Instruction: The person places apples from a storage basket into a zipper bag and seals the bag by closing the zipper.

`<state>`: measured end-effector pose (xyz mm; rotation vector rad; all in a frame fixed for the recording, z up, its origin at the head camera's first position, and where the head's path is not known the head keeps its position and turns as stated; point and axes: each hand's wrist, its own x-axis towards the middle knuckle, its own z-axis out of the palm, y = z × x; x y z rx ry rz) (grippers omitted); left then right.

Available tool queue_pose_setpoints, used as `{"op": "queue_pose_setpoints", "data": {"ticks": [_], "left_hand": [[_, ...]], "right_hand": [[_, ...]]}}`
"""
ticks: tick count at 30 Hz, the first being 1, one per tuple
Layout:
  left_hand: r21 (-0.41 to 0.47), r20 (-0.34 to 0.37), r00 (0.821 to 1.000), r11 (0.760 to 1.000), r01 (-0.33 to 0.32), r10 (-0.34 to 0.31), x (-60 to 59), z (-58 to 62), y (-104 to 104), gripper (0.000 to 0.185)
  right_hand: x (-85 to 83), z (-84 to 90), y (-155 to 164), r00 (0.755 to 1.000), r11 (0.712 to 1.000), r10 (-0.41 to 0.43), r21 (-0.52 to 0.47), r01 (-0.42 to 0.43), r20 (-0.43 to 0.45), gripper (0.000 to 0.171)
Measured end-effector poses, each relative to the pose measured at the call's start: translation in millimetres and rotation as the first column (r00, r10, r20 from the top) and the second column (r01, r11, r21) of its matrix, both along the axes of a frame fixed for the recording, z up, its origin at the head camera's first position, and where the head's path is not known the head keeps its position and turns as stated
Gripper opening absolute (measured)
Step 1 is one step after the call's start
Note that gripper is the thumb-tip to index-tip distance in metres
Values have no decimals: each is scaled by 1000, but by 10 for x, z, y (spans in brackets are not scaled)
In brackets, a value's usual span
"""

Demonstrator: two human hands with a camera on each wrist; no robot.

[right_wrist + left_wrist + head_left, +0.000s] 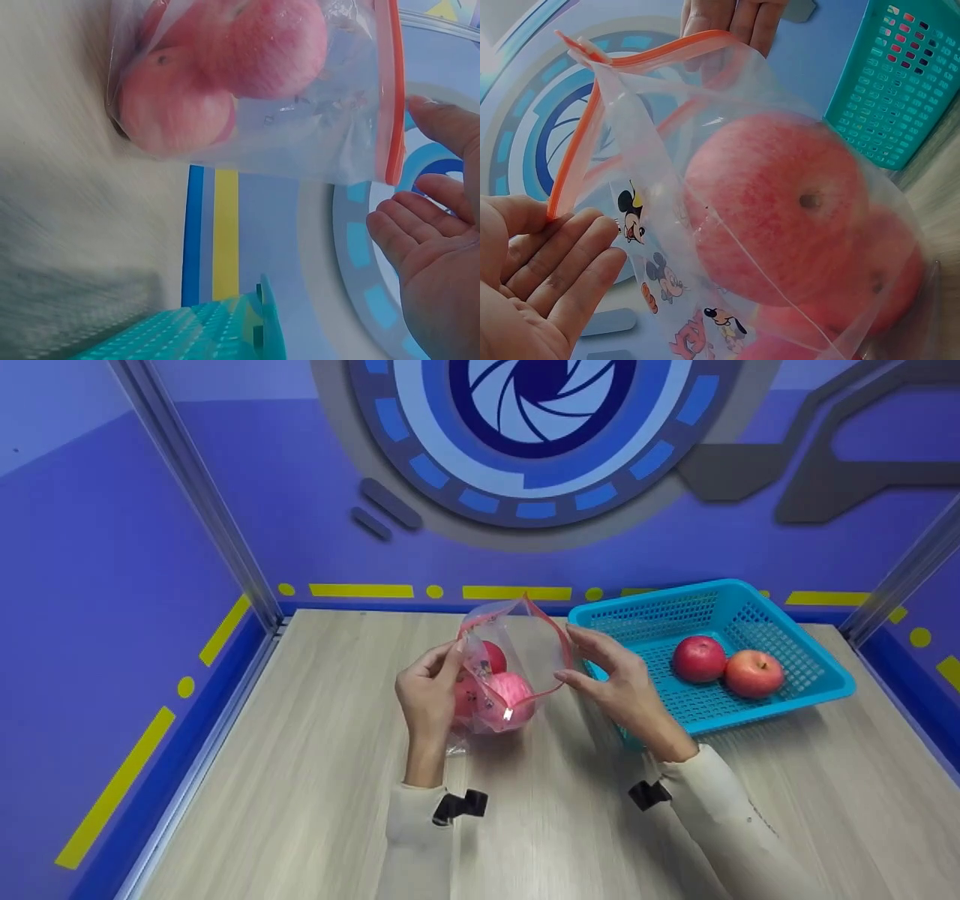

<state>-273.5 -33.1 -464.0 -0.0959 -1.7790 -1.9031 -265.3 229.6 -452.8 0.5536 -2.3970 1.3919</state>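
A clear zip bag with an orange-red zip strip and cartoon prints rests on the wooden table, its mouth held wide and facing up. Inside lie pink-red apples, also seen in the right wrist view. My left hand pinches the left rim of the mouth between thumb and fingers. My right hand is spread, with thumb and index tip touching the right rim; its palm faces the bag.
A turquoise perforated basket stands to the right of the bag, just behind my right hand, with two red apples in it. Blue walls close the table at the back and on both sides.
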Motion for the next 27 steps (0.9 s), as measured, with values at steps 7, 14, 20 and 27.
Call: {"op": "queue_pose_setpoints", "data": {"ticks": [7, 14, 20, 27], "left_hand": [[-8, -20, 1000, 1000, 1, -1, 22, 33, -4, 15], [-10, -41, 999, 1000, -19, 19, 73, 90, -13, 15], [-5, -36, 999, 1000, -19, 19, 89, 97, -15, 15], [-19, -50, 998, 999, -26, 25, 92, 98, -21, 16]], "right_hand": [[13, 24, 130, 1000, 1000, -15, -27, 15, 14, 68], [1, 4, 298, 999, 998, -34, -44, 35, 22, 66], [9, -7, 456, 998, 998, -59, -33, 60, 34, 64], [-2, 24, 713, 995, 995, -93, -31, 93, 28, 61]]}}
